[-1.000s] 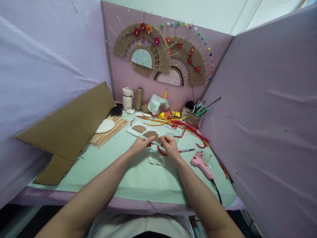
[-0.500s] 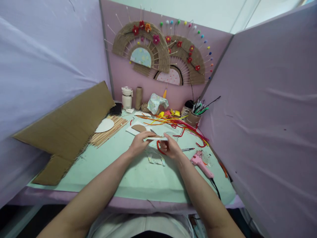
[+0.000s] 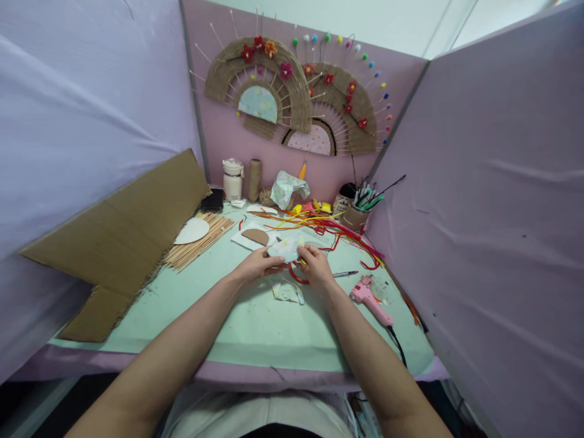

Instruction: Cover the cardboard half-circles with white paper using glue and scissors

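Between my two hands, a little above the table, is a pale blue-green patterned half-disc (image 3: 285, 249). My left hand (image 3: 258, 266) pinches its left end, with the thumb along the lower edge. The fingers of my right hand (image 3: 314, 265) close on its right end. Red-handled scissors (image 3: 295, 275) lie beneath the hands, their blades mostly hidden. A ragged fabric scrap (image 3: 287, 291) is just below. Behind my left hand, a brown cardboard half-disc (image 3: 255, 236) rests on a white sheet.
A pink glue gun (image 3: 371, 303) and a pen (image 3: 345, 274) lie to the right. Fuzzy coloured stems (image 3: 328, 225) spread across the back. At left are wooden sticks (image 3: 201, 243), a white disc (image 3: 192, 231) and large cardboard (image 3: 128, 225). Two fan-shaped pieces (image 3: 260, 91) hang behind.
The half-disc was held nearly edge-on; now it is tilted so its patterned face shows. Both hands have shifted slightly, still gripping its ends.
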`<state>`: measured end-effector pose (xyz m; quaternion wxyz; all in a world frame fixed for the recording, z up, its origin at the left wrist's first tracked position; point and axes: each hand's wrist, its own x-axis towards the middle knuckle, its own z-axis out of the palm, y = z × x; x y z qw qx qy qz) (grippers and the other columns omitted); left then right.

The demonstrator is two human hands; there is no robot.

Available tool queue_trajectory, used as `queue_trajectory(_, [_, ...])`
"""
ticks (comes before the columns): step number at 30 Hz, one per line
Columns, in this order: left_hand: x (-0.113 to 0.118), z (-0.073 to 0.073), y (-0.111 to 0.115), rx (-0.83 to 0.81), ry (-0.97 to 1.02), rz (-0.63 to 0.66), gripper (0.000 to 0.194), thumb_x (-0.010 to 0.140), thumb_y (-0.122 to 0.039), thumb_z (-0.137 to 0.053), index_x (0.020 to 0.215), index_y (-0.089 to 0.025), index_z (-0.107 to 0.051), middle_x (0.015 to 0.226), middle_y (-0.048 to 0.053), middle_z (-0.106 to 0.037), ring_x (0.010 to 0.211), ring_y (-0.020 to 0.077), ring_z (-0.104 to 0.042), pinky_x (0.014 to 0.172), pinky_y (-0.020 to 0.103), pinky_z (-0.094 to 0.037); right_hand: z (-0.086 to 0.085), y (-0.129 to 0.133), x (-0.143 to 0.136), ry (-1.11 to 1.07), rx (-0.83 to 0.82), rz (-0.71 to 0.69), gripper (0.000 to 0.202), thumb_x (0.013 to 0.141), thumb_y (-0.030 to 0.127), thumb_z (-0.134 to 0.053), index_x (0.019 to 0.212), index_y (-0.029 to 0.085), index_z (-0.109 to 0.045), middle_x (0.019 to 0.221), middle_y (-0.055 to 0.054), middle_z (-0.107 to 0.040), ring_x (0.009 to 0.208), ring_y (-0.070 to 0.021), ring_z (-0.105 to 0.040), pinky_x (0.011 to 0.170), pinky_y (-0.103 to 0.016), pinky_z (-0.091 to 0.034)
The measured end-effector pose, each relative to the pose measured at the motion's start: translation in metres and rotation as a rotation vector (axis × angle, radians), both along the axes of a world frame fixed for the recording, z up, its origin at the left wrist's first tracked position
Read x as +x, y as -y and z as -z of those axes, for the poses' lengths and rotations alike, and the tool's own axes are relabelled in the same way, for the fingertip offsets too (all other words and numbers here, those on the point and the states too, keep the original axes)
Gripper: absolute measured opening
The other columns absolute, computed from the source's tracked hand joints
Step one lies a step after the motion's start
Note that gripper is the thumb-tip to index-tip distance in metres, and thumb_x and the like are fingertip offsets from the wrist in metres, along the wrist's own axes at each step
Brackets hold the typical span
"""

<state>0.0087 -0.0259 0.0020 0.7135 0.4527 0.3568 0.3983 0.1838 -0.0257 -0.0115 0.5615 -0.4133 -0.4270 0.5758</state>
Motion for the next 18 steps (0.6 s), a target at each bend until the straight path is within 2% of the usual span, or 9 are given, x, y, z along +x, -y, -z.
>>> queue_trajectory(3, [-0.0015, -0.0015, -0.0012, 0.031, -0.009, 0.005, 0.043, 0.055, -0.025, -0.083, 0.095, -0.017, -0.067, 0.104, 0.010, -0.069, 0.091, 0.0209, -0.066, 0.078, 0.030, -0.051, -0.0010, -0.0021, 0.0032, -0.035, 0.002, 0.026, 0.035, 0.063, 0.047, -0.072, 0.067, 0.019, -0.051, 0.065, 0.003, -0.050, 0.061, -0.0100, -0.048, 0.052, -0.020, -0.042])
queue_trajectory(6, [-0.0026, -0.0053, -0.0013, 0.057, -0.030, -0.028, 0.038, 0.058, -0.028, -0.082, 0.091, -0.015, -0.069, 0.100, 0.011, -0.069, 0.088, 0.0201, -0.067, 0.078, 0.030, -0.051, -0.0016, -0.0033, 0.0048, -0.017, 0.004, 0.051, 0.035, 0.063, 0.048, -0.071, 0.066, 0.019, -0.051, 0.064, 0.003, -0.050, 0.059, -0.0098, -0.047, 0.050, -0.020, -0.040])
queue_trajectory(9, [-0.0025, -0.0075, -0.0013, 0.085, -0.080, -0.100, 0.037, 0.061, -0.034, -0.079, 0.090, -0.014, -0.070, 0.095, 0.011, -0.070, 0.083, 0.0191, -0.067, 0.075, 0.028, -0.051, -0.0009, -0.0034, 0.0051, 0.029, 0.012, 0.070, 0.036, 0.063, 0.050, -0.071, 0.066, 0.019, -0.052, 0.061, 0.004, -0.050, 0.054, -0.0093, -0.045, 0.048, -0.021, -0.038])
queue_trajectory(13, [-0.0011, -0.0052, -0.0025, 0.161, -0.101, -0.203, 0.044, 0.061, -0.034, -0.079, 0.099, -0.015, -0.069, 0.092, 0.009, -0.071, 0.078, 0.0186, -0.068, 0.071, 0.028, -0.053, 0.0008, -0.0035, 0.0052, 0.089, 0.033, 0.096, 0.036, 0.064, 0.052, -0.069, 0.068, 0.019, -0.054, 0.059, 0.004, -0.050, 0.050, -0.0084, -0.043, 0.047, -0.021, -0.036])
queue_trajectory(18, [0.0014, -0.0015, -0.0033, 0.117, -0.106, -0.170, 0.031, 0.062, -0.031, -0.079, 0.086, -0.014, -0.073, 0.084, 0.010, -0.072, 0.075, 0.0188, -0.068, 0.065, 0.025, -0.054, 0.0030, -0.0038, 0.0051, 0.127, 0.066, 0.110, 0.034, 0.067, 0.051, -0.067, 0.070, 0.019, -0.056, 0.060, 0.004, -0.052, 0.048, -0.0078, -0.043, 0.048, -0.022, -0.036])
